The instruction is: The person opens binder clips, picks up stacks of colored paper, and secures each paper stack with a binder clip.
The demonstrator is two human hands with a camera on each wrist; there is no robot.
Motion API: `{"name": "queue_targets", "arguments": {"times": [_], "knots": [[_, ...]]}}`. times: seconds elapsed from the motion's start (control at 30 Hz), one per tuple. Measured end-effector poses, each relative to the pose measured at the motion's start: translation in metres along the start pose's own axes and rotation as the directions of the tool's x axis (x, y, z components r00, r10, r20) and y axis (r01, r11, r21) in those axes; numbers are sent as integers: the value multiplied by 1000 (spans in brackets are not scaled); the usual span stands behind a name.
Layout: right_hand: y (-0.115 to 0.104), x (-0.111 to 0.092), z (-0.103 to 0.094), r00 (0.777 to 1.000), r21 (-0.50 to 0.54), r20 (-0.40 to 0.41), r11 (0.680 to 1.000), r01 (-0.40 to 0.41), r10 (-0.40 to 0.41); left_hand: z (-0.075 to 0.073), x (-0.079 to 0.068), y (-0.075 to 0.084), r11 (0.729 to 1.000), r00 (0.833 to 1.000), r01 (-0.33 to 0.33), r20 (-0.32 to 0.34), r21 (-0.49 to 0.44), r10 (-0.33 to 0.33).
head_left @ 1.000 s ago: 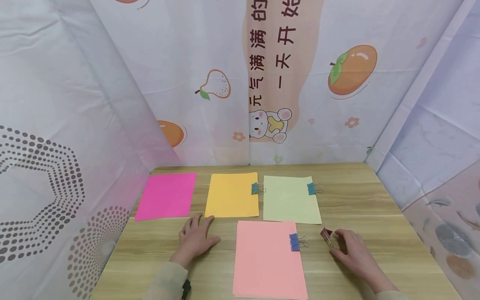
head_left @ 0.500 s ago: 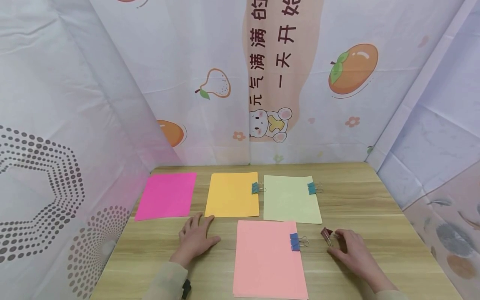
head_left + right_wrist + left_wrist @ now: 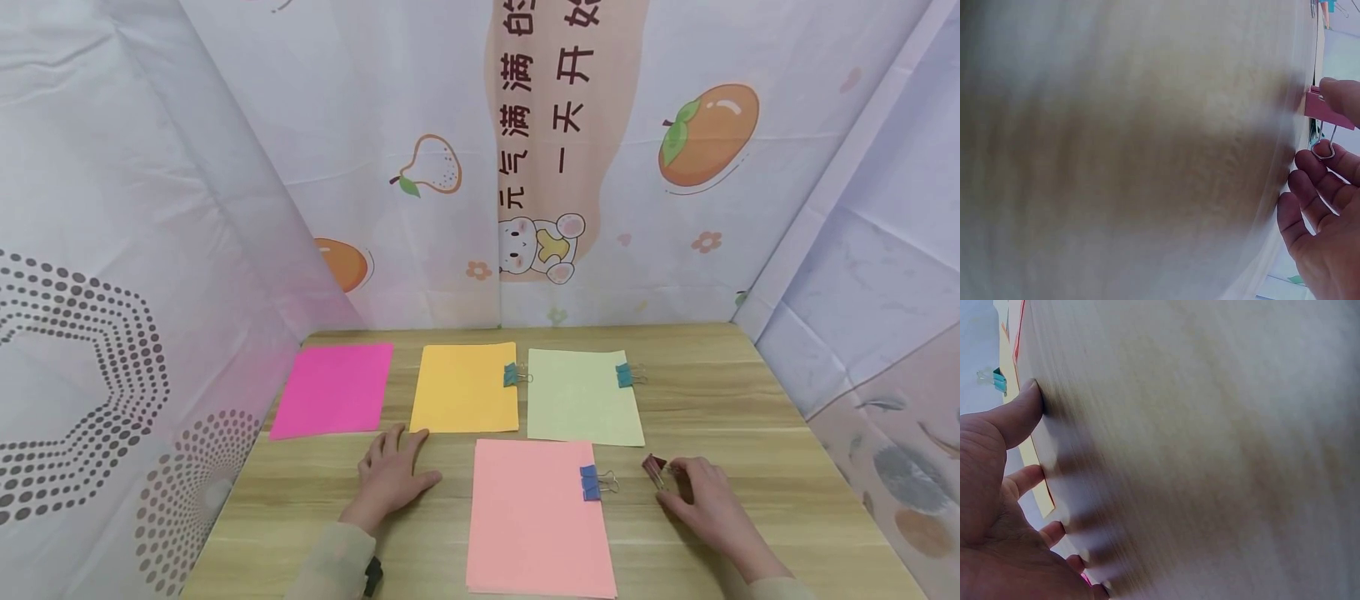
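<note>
My left hand rests on the wooden table with its fingers spread, just below the orange-yellow paper; nothing is in it. At the right, my right hand pinches a dark red binder clip between thumb and fingers, low over the table or touching it. In the right wrist view the thumb lies by the clip's body and a finger meets its wire handle. Between my hands lies a stack of pink paper, a blue binder clip on its right edge.
Behind lie a magenta sheet and pale green paper. Teal binder clips grip the right edges of the orange-yellow paper and the green paper. Printed cloth walls the back and both sides of the table.
</note>
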State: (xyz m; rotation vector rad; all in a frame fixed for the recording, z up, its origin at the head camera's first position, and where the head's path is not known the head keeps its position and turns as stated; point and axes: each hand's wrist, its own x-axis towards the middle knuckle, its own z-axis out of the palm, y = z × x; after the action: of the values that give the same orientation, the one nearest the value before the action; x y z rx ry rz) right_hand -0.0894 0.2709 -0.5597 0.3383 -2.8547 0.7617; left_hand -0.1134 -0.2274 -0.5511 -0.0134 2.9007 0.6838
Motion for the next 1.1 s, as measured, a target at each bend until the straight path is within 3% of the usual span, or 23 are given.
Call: {"name": "queue_targets", "arguments": {"times": [0.33, 0.8, 1.1], "knots": [[-1, 1, 0, 1000, -28, 1, 1000, 7, -7, 3, 2, -4, 1000, 1000, 0, -2, -17, 0], [-4, 4, -5, 998, 63, 33, 996, -64, 62, 4, 1, -4, 1000, 1000, -7, -11, -15, 7], [-4, 2, -7, 996, 60, 38, 995, -84, 82, 0, 1, -2, 1000, 1000, 3, 3, 19, -3]]}}
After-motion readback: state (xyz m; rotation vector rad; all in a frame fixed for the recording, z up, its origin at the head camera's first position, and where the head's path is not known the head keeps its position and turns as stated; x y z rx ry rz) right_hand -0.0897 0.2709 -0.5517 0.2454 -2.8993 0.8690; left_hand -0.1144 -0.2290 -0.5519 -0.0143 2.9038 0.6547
